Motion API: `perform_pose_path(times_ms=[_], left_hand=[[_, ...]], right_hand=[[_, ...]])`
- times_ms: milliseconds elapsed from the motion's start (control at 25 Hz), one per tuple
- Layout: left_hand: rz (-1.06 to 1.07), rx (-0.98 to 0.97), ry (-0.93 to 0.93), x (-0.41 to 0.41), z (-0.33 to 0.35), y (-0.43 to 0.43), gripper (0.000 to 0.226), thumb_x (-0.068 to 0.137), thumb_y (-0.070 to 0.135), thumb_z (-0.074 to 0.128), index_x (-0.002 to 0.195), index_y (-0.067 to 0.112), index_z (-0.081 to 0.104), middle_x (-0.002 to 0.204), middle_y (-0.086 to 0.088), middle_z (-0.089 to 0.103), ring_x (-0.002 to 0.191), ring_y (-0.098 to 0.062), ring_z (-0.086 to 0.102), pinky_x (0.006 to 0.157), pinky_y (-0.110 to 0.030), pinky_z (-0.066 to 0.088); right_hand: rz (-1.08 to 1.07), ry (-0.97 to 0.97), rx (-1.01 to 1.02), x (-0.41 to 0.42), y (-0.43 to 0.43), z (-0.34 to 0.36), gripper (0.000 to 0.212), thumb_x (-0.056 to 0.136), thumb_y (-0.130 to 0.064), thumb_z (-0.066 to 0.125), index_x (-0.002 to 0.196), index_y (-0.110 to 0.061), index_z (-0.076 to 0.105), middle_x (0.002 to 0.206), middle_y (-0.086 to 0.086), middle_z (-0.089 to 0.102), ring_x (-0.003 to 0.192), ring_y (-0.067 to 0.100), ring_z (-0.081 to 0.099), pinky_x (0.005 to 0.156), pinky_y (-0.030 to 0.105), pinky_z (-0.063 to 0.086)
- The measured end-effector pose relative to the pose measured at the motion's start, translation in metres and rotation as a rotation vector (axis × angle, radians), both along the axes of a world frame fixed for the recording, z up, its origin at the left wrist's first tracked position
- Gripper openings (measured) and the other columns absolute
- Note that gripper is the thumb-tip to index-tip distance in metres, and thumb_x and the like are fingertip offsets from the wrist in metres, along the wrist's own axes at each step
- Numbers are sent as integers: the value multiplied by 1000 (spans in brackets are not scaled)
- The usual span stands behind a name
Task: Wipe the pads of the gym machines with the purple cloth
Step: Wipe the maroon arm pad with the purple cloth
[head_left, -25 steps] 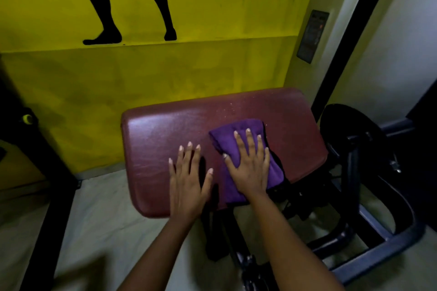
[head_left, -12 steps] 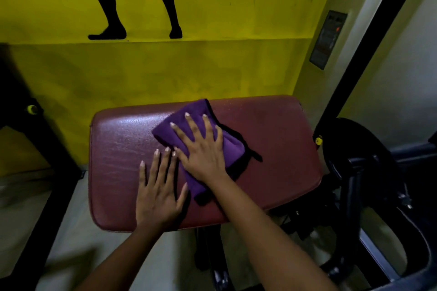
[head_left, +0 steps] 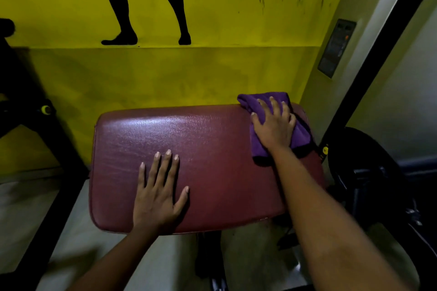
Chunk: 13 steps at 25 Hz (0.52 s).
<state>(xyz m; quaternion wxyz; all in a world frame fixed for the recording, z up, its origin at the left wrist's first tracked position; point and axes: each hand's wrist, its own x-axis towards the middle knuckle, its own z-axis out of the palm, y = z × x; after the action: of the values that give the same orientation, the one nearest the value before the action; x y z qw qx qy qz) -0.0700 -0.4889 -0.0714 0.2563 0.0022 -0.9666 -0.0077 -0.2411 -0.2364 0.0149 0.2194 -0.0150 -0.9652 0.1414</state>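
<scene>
The right hand (head_left: 274,125) lies flat, fingers straight and spread, pressing the folded purple terry cloth (head_left: 302,134) onto the far right corner of the broad, rectangular maroon pad of grained, glossy leatherette (head_left: 212,160). Beyond its fingertips the cloth bunches over the pad's far edge, close to the yellow painted wall (head_left: 165,73). To its right the pad's rounded edge ends just beside a black metal machine frame (head_left: 369,172). To this hand's left, bare pad stretches to the left hand (head_left: 157,196), which rests open, palm down, by the near edge.
</scene>
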Motion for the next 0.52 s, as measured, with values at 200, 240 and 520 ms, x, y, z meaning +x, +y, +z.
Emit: perform_pose_path(times_ms=[200,240,520], left_hand=[[8,21,-28,-1,2,4,72,86,50,30,147,10,27,156,-9,21,147,-21,5,117,-49,6],[16,64,-25,-1,2,7,71,87,48,29,146,8,28,155,-11,23,147,-17,1,117,-48,5],[-153,116,5,-26,13,96,65,91,46,30,144,7,31,153,-11,29,143,-20,15,117,-40,4]], right_hand=[[-21,119,-67,113,-91,-62,63,85,-58,35,144,-36,29,153,1,28,137,32,31,106,53,26],[28,123,-45,133,-97,-74,62,86,-57,36,144,-36,28,154,0,28,138,30,29,107,51,24],[200,182,89,119,15,-92,64,82,-54,43,143,-41,28,154,-8,25,141,19,23,111,44,22]])
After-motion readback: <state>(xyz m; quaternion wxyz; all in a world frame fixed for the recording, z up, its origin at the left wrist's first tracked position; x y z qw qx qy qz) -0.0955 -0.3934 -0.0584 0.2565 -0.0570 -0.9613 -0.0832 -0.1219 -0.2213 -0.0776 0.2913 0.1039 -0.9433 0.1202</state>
